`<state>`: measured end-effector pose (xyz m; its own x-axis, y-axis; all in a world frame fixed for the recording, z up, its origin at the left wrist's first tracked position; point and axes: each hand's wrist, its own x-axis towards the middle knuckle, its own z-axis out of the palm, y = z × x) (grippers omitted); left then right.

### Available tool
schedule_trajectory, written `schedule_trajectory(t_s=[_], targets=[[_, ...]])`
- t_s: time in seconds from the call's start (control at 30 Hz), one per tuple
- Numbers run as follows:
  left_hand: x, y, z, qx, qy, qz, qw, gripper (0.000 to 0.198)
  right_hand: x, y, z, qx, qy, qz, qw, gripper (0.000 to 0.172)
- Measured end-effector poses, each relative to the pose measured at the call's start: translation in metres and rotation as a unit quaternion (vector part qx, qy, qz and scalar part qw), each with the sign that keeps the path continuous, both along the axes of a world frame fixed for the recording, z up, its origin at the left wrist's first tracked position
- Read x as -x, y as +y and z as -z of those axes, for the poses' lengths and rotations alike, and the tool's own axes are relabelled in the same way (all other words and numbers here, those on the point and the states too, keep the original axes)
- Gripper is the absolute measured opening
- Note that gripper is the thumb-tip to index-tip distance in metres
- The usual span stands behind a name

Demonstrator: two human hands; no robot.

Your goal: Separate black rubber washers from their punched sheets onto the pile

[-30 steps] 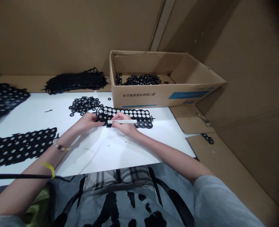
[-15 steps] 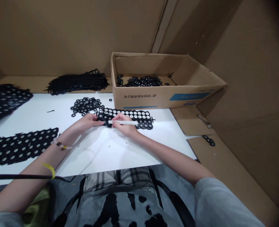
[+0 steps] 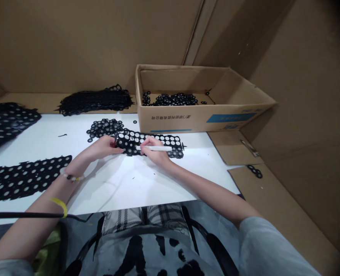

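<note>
A black sheet with rows of round holes [image 3: 170, 138] lies on the white tabletop, its front rows still filled with dark rings. My left hand [image 3: 105, 146] grips the sheet's left end between thumb and fingers. In my right hand [image 3: 155, 151] is a white pen-like tool [image 3: 161, 148], held like a pencil, its tip over the sheet's front rows. Whether the tip touches a ring I cannot tell. Just behind my left hand is a pile of loose black rings [image 3: 105, 127].
An open cardboard box [image 3: 187, 118] with black rings inside stands behind the sheet. Stacked black sheets [image 3: 95, 100] lie at the back; more perforated sheets [image 3: 28, 178] lie left. A black cable [image 3: 23, 215] crosses my left forearm. Joined rings [image 3: 254, 171] rest on cardboard at right.
The white tool and my right hand have shifted slightly right along the sheet. My left hand has moved a little left, and the sheet has slid slightly left with it.
</note>
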<state>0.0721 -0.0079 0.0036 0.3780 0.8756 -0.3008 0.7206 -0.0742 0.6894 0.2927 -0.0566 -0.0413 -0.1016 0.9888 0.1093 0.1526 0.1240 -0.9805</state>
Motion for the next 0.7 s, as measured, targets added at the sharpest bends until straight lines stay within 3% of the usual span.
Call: schedule_trajectory(t_s=[0.13,0.27,0.4,0.5,0.7], targets=[[-0.004,-0.002,-0.004,0.009,-0.004,0.045,0.999,0.024,0.0,0.0,-0.002,0.018,0.003,-0.043,0.999,0.005],[-0.015,-0.007,-0.002,-0.039,0.038,-0.004,0.999,0.029,0.003,-0.002,-0.005,0.024,-0.014,-0.07,0.997,0.006],[-0.018,-0.008,0.006,-0.062,0.083,-0.033,0.994,0.037,0.003,-0.002,-0.004,0.011,-0.03,-0.049,0.998,0.005],[-0.015,-0.007,0.011,-0.064,0.042,-0.055,0.996,0.033,0.003,-0.001,-0.002,0.006,-0.018,-0.028,0.999,0.005],[-0.011,-0.007,0.008,0.016,-0.103,-0.055,0.993,0.038,0.004,-0.001,-0.004,0.018,-0.006,-0.042,0.999,0.006]])
